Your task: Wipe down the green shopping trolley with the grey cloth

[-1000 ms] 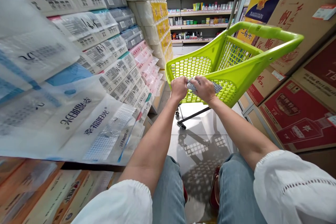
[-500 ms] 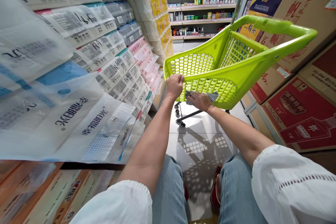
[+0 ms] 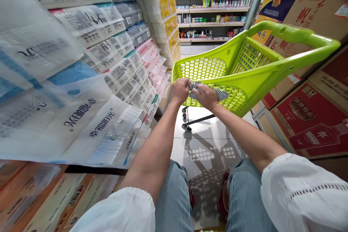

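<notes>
A lime-green plastic shopping cart (image 3: 261, 83) with mesh sides stands before me, its handle up at the right. My left hand (image 3: 181, 90) is wrapped around the cart's upper rim near its left end. Against the mesh side just below the rim, my right hand (image 3: 206, 96) presses a striped black-and-white cloth (image 3: 222, 95). Part of the cloth sticks out on either side of that hand; the rest lies hidden under the palm and fingers. The two hands are close together. Under the basket, black wheels (image 3: 186, 127) touch the tiled floor.
Stacked plastic-wrapped paper packs (image 3: 119, 69) line the left side, with yellow-and-white bundles (image 3: 163, 14) behind. Cardboard cartons (image 3: 307, 116) rise close on the right. Beyond the cart, shelves (image 3: 214, 9) hold bottles and boxes. My knees flank a strip of tiled floor (image 3: 202, 159).
My right hand has moved up the mesh side with the cloth, closer to the rim and my left hand. The left hand keeps its hold. The cart appears slightly further right in view.
</notes>
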A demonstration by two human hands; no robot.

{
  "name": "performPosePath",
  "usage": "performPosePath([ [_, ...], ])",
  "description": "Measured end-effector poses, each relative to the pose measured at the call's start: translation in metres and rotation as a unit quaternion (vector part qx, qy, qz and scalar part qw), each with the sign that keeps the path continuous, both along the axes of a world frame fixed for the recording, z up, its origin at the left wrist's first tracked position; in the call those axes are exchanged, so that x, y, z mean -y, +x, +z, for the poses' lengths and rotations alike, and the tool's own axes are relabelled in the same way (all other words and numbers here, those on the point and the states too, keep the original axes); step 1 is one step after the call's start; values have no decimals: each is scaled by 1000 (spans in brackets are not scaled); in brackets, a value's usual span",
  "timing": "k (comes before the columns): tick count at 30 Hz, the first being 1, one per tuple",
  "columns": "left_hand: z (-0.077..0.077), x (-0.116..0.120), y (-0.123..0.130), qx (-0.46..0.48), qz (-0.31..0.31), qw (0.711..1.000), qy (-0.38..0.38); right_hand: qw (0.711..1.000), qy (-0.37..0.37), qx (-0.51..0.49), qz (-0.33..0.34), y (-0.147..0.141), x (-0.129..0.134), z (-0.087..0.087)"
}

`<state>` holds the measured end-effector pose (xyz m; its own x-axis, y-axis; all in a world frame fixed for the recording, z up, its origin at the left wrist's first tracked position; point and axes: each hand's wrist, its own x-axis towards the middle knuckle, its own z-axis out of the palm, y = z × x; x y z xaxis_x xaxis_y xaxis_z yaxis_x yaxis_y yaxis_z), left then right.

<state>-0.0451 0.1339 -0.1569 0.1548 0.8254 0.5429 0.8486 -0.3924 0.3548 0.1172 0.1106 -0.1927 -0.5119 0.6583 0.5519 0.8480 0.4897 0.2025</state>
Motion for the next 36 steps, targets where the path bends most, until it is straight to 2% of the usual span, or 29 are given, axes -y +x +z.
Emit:
performPosePath([
  [3,0,2,-1,-5,-6,1000,3,996,-55,63,27,4,12,-29],
  [6,-1,2,-3,-9,-19,1000,3,990,-86,98,46,10,19,-40],
  [8,-2,2,-5,-12,-28,1000,6,992,-76,87,49,15,17,-32],
  [12,-1,8,-6,-25,-38,999,31,1000,-6,18,23,25,7,6],
  [15,-2,27,0,-34,-4,996,79,999,32,-27,10,33,5,30],
  [17,-5,41,9,-61,25,994,86,998,38,-50,6,38,6,36],
  [18,-8,48,14,-85,22,993,75,998,37,-57,5,40,7,36],
  [20,-17,55,25,-135,-24,990,43,998,31,-63,3,43,9,34],
  [22,-26,55,36,-163,-46,985,21,998,26,-62,0,45,11,33],
  [29,-46,28,60,-168,15,986,-22,997,26,-72,-7,46,4,35],
  [32,-49,20,62,-147,14,989,-25,998,12,-65,-9,46,-4,24],
  [36,-52,13,57,-148,-9,989,-22,999,-10,-46,-15,47,-15,-4],
])
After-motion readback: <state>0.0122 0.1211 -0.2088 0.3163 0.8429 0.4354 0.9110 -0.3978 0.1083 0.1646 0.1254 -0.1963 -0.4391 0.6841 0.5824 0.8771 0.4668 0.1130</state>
